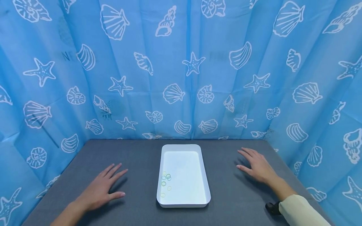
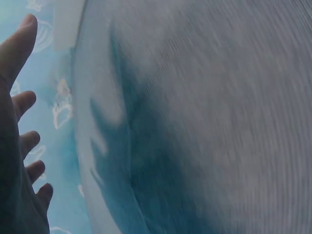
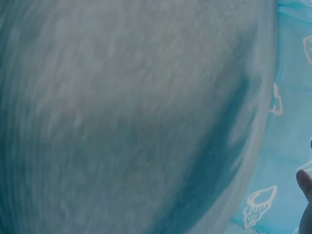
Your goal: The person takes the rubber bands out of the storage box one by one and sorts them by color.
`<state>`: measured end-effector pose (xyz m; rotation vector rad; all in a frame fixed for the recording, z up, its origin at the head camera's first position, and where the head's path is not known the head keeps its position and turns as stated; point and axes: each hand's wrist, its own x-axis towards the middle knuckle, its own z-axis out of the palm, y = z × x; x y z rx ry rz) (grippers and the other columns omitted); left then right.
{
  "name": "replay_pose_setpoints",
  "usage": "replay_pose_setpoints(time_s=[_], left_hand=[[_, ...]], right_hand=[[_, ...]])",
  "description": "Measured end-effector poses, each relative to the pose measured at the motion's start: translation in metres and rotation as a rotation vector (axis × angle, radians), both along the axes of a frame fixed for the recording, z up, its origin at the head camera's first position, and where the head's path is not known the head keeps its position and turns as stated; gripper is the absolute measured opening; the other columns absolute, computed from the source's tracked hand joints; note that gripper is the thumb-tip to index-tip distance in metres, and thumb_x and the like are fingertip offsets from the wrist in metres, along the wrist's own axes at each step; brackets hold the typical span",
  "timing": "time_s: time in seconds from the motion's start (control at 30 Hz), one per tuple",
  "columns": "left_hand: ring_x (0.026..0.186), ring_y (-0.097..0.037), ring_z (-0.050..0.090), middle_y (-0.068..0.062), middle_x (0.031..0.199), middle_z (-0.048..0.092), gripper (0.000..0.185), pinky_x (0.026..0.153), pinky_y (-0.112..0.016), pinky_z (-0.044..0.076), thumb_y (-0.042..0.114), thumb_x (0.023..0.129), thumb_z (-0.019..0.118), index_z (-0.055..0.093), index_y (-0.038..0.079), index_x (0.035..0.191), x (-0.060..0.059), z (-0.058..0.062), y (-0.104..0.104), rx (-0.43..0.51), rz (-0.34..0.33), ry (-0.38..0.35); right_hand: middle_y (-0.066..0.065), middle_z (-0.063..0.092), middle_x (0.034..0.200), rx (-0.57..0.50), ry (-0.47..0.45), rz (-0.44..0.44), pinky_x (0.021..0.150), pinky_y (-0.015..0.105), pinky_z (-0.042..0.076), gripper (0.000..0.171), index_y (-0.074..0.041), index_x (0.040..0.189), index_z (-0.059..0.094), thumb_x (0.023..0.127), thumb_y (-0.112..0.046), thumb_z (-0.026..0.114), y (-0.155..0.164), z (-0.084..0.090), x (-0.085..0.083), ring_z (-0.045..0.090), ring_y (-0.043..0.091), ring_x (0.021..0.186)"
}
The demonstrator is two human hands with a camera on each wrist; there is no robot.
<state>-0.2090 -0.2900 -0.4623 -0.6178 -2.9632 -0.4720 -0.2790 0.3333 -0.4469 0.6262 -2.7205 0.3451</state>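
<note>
Reaching forward over the tabletop (image 1: 135, 157) in the head view, left hand (image 1: 100, 188) and right hand (image 1: 258, 168) flank a white tray (image 1: 185, 179), apart from it. Left grip released, fingers spread, thumb out toward tray. Right grip released too, fingers extended, thumb apart. Tray sits mid-tabletop; long axis runs near to far, short ends facing person and curtain (image 1: 181, 78). Several small rings (image 1: 168, 177), green and yellowish, lie along the tray's left side, nearer end; a couple overlap, so no single direction to give. Tray walls stand round them; top side exposed. Gray tabletop shows between tray and each hand, and in front of the tray. Far tabletop edge meets the curtain just beyond the tray; the curtain also bounds both sides. Pale sleeve (image 1: 302, 210) and black item (image 1: 272, 208) at right wrist.

Left wrist view: thumb and fingers at left edge, apart, grip released. Blurred tabletop with hand shadow (image 2: 156, 161); pale patch (image 2: 67, 22) up top, can't tell what.

Right wrist view: mostly blurred tabletop, shadow, curtain at right. One fingertip (image 3: 304, 183) at the edge; can't tell grip from here.
</note>
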Motion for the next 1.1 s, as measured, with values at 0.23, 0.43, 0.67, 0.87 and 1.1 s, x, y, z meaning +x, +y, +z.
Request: replay_pose_setpoints(time_s=[0.23, 0.43, 0.67, 0.87, 1.1], left_hand=[[0.138, -0.044, 0.027, -0.011, 0.156, 0.029, 0.078, 0.091, -0.074, 0.03, 0.065, 0.085, 0.06, 0.041, 0.026, 0.149, 0.001, 0.001, 0.015, 0.125, 0.026, -0.132], [0.137, -0.044, 0.03, -0.011, 0.154, 0.032, 0.075, 0.096, -0.072, 0.028, 0.062, 0.087, 0.06, 0.04, 0.025, 0.149, -0.002, -0.004, 0.036, 0.25, 0.047, -0.243], [0.137, -0.039, 0.033, -0.012, 0.151, 0.038, 0.07, 0.102, -0.067, 0.025, 0.056, 0.089, 0.062, 0.043, 0.022, 0.147, -0.005, -0.015, 0.06, 0.375, 0.04, -0.303], [0.132, -0.033, 0.042, -0.009, 0.143, 0.047, 0.065, 0.104, -0.06, 0.031, 0.051, 0.09, 0.063, 0.047, 0.018, 0.144, -0.008, -0.015, 0.075, 0.447, 0.03, -0.29], [0.12, -0.031, 0.054, -0.011, 0.138, 0.052, 0.058, 0.097, -0.055, 0.042, 0.04, 0.092, 0.066, 0.049, 0.016, 0.142, -0.01, -0.014, 0.088, 0.562, 0.019, -0.287]], right_hand=[[0.02, 0.044, 0.143, -0.079, -0.002, -0.009, 0.098, 0.069, 0.028, 0.064, -0.007, 0.14, 0.05, 0.089, -0.043, 0.068, -0.012, 0.0, -0.001, 0.036, 0.043, 0.131], [0.023, 0.043, 0.143, -0.238, -0.049, -0.005, 0.098, 0.068, 0.027, 0.06, -0.003, 0.14, 0.048, 0.092, -0.035, 0.067, -0.026, 0.002, -0.002, 0.034, 0.045, 0.131], [0.026, 0.041, 0.144, -0.452, -0.145, 0.006, 0.094, 0.063, 0.038, 0.054, 0.0, 0.141, 0.046, 0.097, -0.028, 0.06, -0.049, 0.004, -0.004, 0.037, 0.045, 0.129], [0.026, 0.046, 0.139, -0.549, -0.153, 0.034, 0.09, 0.06, 0.045, 0.048, 0.001, 0.138, 0.048, 0.097, -0.022, 0.06, -0.065, 0.002, -0.009, 0.045, 0.044, 0.123], [0.024, 0.051, 0.135, -0.643, -0.173, 0.057, 0.09, 0.058, 0.045, 0.045, 0.001, 0.136, 0.05, 0.098, -0.019, 0.06, -0.081, -0.002, -0.009, 0.05, 0.043, 0.12]])
